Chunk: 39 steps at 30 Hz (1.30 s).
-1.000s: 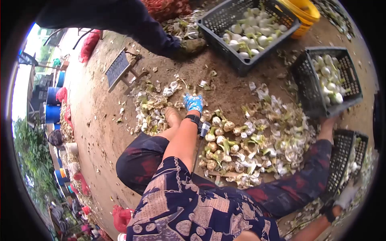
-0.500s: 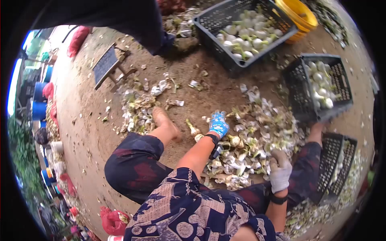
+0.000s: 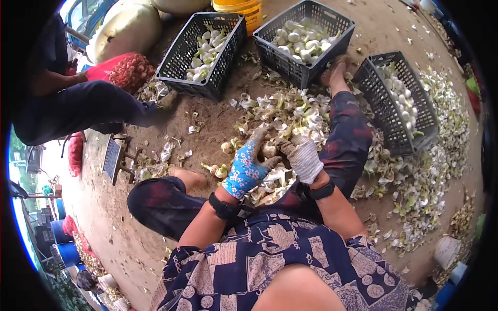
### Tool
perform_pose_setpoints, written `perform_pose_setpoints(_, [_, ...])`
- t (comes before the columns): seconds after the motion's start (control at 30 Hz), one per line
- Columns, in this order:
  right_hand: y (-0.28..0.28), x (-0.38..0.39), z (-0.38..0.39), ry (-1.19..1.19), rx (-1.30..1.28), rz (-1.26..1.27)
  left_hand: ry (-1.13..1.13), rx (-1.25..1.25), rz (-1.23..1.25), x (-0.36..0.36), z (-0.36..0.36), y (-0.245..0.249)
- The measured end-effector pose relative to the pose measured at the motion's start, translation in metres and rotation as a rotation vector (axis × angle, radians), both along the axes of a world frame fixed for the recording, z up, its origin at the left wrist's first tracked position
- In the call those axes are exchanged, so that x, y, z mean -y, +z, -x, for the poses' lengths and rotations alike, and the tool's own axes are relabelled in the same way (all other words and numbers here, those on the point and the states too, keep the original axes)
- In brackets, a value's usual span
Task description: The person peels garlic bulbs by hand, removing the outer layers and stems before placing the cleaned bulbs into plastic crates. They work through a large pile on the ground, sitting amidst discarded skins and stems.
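My left hand (image 3: pixel 246 168), in a blue flowered glove with soiled fingertips, curls its fingers and thumb around a garlic bulb (image 3: pixel 269 149). From the other side, my right hand (image 3: pixel 303 158) in a dirty whitish knit glove has its closed fingers against the same bulb. Both hands are between my bent legs, above a heap of garlic peelings (image 3: pixel 295 116). Left of the heap, a few untrimmed garlic bulbs (image 3: pixel 221 171) lie on the dirt. The fingertips of my right hand are partly hidden in shadow.
Three black crates hold pale garlic: a left crate (image 3: pixel 165 78), a middle crate (image 3: pixel 305 70) and a right crate (image 3: pixel 385 122). Behind stands a yellow bucket (image 3: pixel 249 13). At left, a person (image 3: pixel 88 106) sits by a red net bag (image 3: pixel 129 72); a small stool (image 3: pixel 115 159) stands nearby.
My hands have come together at a garlic bulb; before, the left reached toward the ground and the right rested apart over the peelings. The view has turned, showing more of the other person.
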State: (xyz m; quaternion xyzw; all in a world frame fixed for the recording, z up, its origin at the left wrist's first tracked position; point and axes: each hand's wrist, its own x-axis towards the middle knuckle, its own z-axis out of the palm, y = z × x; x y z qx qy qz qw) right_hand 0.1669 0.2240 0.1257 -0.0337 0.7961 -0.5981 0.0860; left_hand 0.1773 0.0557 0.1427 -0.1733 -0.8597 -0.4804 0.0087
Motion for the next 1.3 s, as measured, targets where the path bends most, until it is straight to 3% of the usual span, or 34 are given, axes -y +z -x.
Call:
perform_pose_setpoints(0.13, [0.013,-0.009,-0.015,-0.006,0.006,0.088,-0.017,-0.109,0.124,-0.003,-0.009,0.022])
perform_pose_setpoints(0.2, [0.044,-0.012,-0.023,0.005,0.198,0.239,0.006,0.362,-0.223,-0.004,-0.014,0.027])
perform_pose_setpoints(0.23, [0.041,-0.011,-0.028,-0.024,0.291,0.431,0.045,0.627,-0.392,-0.004,-0.013,0.03])
perform_pose_setpoints(0.27, [0.04,-0.011,-0.03,-0.027,0.289,0.43,-0.01,0.563,-0.509,-0.002,-0.012,0.027])
perform_pose_setpoints(0.37, [0.042,-0.009,-0.035,0.034,0.207,0.234,-0.077,0.584,-0.431,0.01,-0.009,0.027])
perform_pose_setpoints(0.43, [0.054,-0.008,-0.04,0.019,0.207,0.378,-0.112,1.036,-0.933,0.015,-0.014,0.024])
perform_pose_setpoints(0.47, [0.056,-0.006,-0.041,0.015,0.209,0.45,0.102,1.212,-1.101,0.005,-0.018,0.037])
perform_pose_setpoints(0.53, [0.045,-0.002,-0.039,-0.01,0.407,0.683,-0.068,1.379,-1.358,0.018,-0.012,0.006])
perform_pose_setpoints(0.57, [0.024,-0.003,-0.039,-0.071,0.243,0.397,0.025,1.35,-1.332,0.009,-0.012,0.007])
perform_pose_setpoints(0.6, [0.004,0.001,-0.036,-0.105,0.056,0.133,-0.201,1.198,-1.299,0.015,-0.015,-0.019])
perform_pose_setpoints(0.63, [0.028,0.011,-0.036,-0.104,-0.05,0.012,-0.209,1.316,-1.414,0.021,-0.02,-0.007])
perform_pose_setpoints(0.67, [0.014,0.012,-0.034,-0.04,-0.285,-0.218,-0.006,1.192,-1.147,0.021,-0.025,-0.028])
perform_pose_setpoints(0.7, [0.025,0.021,-0.035,-0.065,-0.144,-0.171,0.075,0.75,-0.67,0.02,-0.033,-0.026])
perform_pose_setpoints(0.73, [0.011,0.02,-0.032,0.05,0.103,0.204,-0.144,0.334,-0.175,0.033,-0.04,-0.004])
perform_pose_setpoints(0.77, [0.028,0.024,-0.034,0.036,0.246,0.387,-0.105,0.382,-0.415,0.031,-0.033,-0.021])
perform_pose_setpoints(0.8, [0.076,0.031,-0.038,0.112,0.274,0.43,-0.272,0.962,-1.133,0.031,-0.036,-0.038])
perform_pose_setpoints(0.87, [0.062,0.024,-0.023,0.125,0.122,0.288,-0.288,1.008,-1.097,0.037,-0.038,-0.02])
perform_pose_setpoints(0.93, [0.036,0.015,-0.013,0.121,-0.095,-0.039,-0.289,-0.17,-0.452,0.035,-0.031,-0.059])
perform_pose_setpoints(0.97, [0.024,0.013,-0.013,0.127,-0.171,-0.16,-0.099,0.487,-0.495,0.032,-0.025,-0.037])
perform_pose_setpoints(1.0, [0.015,0.013,-0.014,0.143,-0.215,-0.231,-0.008,0.597,-0.574,0.033,-0.025,-0.036])
perform_pose_setpoints(1.1, [-0.007,0.024,-0.024,0.189,-0.302,-0.34,0.013,0.603,-0.548,0.038,-0.026,-0.039])
perform_pose_setpoints(1.13, [-0.012,0.029,-0.027,0.195,-0.295,-0.345,0.035,0.612,-0.635,0.031,-0.028,-0.05])
perform_pose_setpoints(1.2, [-0.009,0.046,-0.032,0.275,-0.516,-0.664,-0.025,0.718,-0.938,0.03,-0.028,-0.075])
perform_pose_setpoints(1.3, [-0.016,0.051,-0.03,0.21,-0.443,-0.207,0.115,0.546,-0.829,0.042,-0.032,-0.084])
